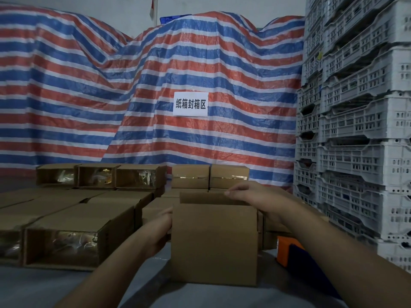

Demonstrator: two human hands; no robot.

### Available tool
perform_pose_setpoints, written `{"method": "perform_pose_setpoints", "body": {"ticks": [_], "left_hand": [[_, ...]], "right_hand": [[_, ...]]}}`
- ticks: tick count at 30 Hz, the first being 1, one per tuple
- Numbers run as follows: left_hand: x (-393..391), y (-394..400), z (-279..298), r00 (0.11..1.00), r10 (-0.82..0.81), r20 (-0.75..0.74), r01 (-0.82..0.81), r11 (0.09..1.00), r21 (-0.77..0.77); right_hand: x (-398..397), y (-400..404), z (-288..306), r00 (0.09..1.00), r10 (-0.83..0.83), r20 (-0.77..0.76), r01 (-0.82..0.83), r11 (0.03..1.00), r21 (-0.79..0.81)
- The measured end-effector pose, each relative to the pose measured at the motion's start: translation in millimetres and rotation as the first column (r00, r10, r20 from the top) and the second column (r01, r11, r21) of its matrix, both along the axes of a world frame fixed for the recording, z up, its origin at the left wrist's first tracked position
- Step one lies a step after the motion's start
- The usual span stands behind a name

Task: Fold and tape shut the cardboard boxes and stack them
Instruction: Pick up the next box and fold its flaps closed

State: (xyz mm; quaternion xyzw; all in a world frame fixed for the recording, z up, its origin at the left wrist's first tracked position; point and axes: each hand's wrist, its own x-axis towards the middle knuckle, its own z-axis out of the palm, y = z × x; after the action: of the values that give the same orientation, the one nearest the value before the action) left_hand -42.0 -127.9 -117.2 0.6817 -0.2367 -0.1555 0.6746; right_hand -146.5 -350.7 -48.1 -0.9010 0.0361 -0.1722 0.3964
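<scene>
Straight ahead on the worktop [66, 292], between both hands, stands the open-topped cardboard box [214, 243]: left hand [159, 233] gripping its left side, right hand [251, 196] nearer the unfolded top, fingers pinching the far flap.

dim, flat indoor light — soft shadows | tape glare on boxes [73, 241] | wide-angle edge bowing

A plain brown box [214, 243] stands upright on the grey worktop, top open, its far flap [200, 197] raised. Left of it lie rows of boxes [73, 221] on their sides, taped ends [73, 243] glinting toward the camera. Behind stand two more taped boxes [210, 176], side by side, on others. An orange tape dispenser [289, 250] lies just right of the box.
</scene>
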Motion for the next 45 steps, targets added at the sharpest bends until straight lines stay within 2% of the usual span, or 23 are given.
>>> {"method": "perform_pose_setpoints", "body": {"ticks": [2,5,7,10,19,24,28,33,38,42,45], "left_hand": [[-0.3,0.1,-1.5,1.000,0.006,0.016,-0.005,0.999,-0.039],[0.5,1.3,-1.0,0.991,0.085,0.100,-0.076,0.993,-0.086],[3.2,2.7,0.0,0.982,0.112,0.154,-0.097,0.990,-0.100],[5.6,2.3,0.2,0.985,0.062,0.163,-0.039,0.989,-0.139],[11.4,1.2,-0.1,0.984,0.009,0.180,0.019,0.988,-0.151],[15.8,2.5,-0.8,0.983,-0.021,0.182,0.047,0.990,-0.136],[20.3,2.9,-1.5,0.979,-0.046,0.197,0.068,0.992,-0.109],[25.0,1.4,-0.3,0.973,-0.052,0.227,0.066,0.996,-0.056],[23.9,1.6,2.5,0.968,-0.074,0.239,0.083,0.996,-0.026],[23.4,1.6,1.4,0.965,-0.069,0.254,0.077,0.997,-0.021],[21.8,-0.6,0.0,0.971,-0.027,0.239,0.040,0.998,-0.049]], "right_hand": [[-1.1,-0.2,-4.2,0.998,-0.054,0.022,0.049,0.984,0.172],[-3.5,-4.9,-16.1,0.984,-0.145,0.103,0.085,0.893,0.442],[-5.3,-10.5,-29.3,0.953,-0.229,0.200,0.096,0.852,0.515],[-9.3,-14.7,-52.4,0.906,-0.305,0.293,0.137,0.868,0.478],[-11.7,-10.2,-83.6,0.886,-0.247,0.393,-0.007,0.840,0.543],[-6.6,-9.9,-87.1,0.889,-0.231,0.394,-0.005,0.858,0.514],[-3.4,-11.6,-86.2,0.913,-0.225,0.340,0.028,0.867,0.497],[1.2,-8.7,-87.6,0.926,-0.238,0.294,-0.011,0.760,0.650],[5.1,-9.0,-82.5,0.923,-0.267,0.277,-0.019,0.687,0.726],[5.9,-12.4,-83.7,0.949,-0.216,0.229,0.000,0.728,0.686],[11.1,-10.7,-88.1,0.949,-0.263,0.173,0.083,0.738,0.670]]}}
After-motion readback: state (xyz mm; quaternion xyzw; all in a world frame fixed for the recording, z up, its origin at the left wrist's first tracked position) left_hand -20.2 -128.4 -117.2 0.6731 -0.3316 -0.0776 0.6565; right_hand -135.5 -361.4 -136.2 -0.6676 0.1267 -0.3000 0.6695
